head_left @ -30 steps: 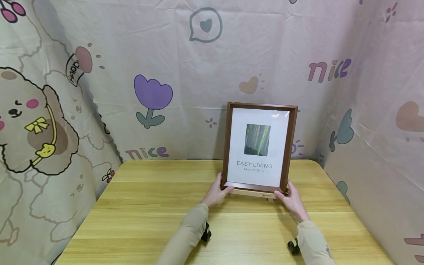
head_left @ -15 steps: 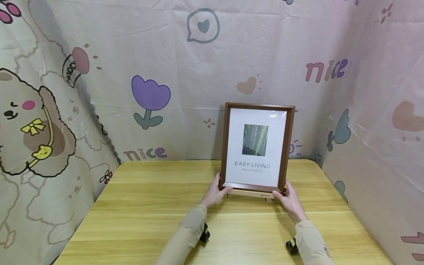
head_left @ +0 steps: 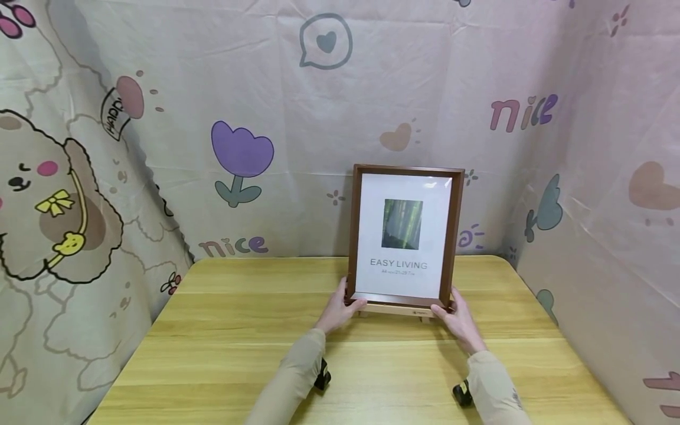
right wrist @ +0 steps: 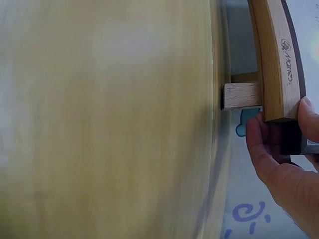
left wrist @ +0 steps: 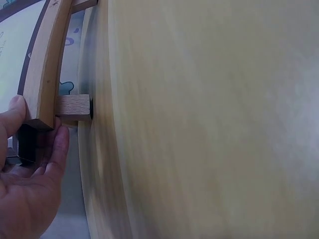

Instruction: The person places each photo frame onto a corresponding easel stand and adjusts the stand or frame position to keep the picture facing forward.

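A brown picture frame (head_left: pixel 405 236) with a white "EASY LIVING" insert stands upright, leaning slightly back, on a light wooden stand (head_left: pixel 395 309). My left hand (head_left: pixel 337 310) grips the frame's lower left corner, its thumb in front and its fingers around the side and beneath. At the lower right corner my right hand (head_left: pixel 459 321) holds on the same way. The left wrist view has the stand's ledge (left wrist: pixel 47 69) and a short leg beside my fingertips. In the right wrist view, the ledge (right wrist: pixel 276 64) bears a small printed logo. The back of the stand is hidden.
The frame and stand are near the back of a wood-grain table (head_left: pixel 239 342). A patterned cloth (head_left: pixel 319 118) hangs close behind it, and further cloth hangs at the left and right sides. A black wrist camera (head_left: pixel 321 376) sits under the left sleeve.
The frame and its stand have shifted slightly to the left, with both hands moving along. The grip of each hand on the lower corners looks the same. The head view has turned a little.
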Action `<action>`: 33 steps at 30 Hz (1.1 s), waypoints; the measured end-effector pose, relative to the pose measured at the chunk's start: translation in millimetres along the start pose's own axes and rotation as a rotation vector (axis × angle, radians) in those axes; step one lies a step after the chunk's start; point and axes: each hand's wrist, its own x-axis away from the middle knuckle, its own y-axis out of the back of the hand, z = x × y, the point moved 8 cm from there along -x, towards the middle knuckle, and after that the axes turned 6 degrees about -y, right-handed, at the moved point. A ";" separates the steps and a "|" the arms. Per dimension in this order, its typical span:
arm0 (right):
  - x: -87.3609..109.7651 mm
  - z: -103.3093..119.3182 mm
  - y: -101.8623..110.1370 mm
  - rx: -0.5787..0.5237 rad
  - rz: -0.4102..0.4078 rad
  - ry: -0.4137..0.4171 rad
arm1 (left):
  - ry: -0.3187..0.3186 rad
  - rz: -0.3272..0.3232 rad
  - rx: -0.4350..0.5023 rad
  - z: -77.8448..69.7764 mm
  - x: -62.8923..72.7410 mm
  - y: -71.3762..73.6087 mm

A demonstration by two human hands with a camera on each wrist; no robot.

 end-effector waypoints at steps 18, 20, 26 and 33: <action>-2.5 6.5 -14.1 -0.053 0.020 0.002 | 0.011 -0.025 -0.042 4.0 6.7 14.6; -3.0 7.2 -15.9 -0.046 0.020 -0.001 | 0.018 -0.033 -0.044 5.1 7.9 16.8; -4.8 8.7 -21.1 -0.033 0.023 -0.011 | 0.025 -0.046 -0.047 9.6 10.1 22.4; -7.4 12.8 -27.2 -0.041 0.009 0.021 | 0.058 -0.068 -0.063 13.9 15.3 29.7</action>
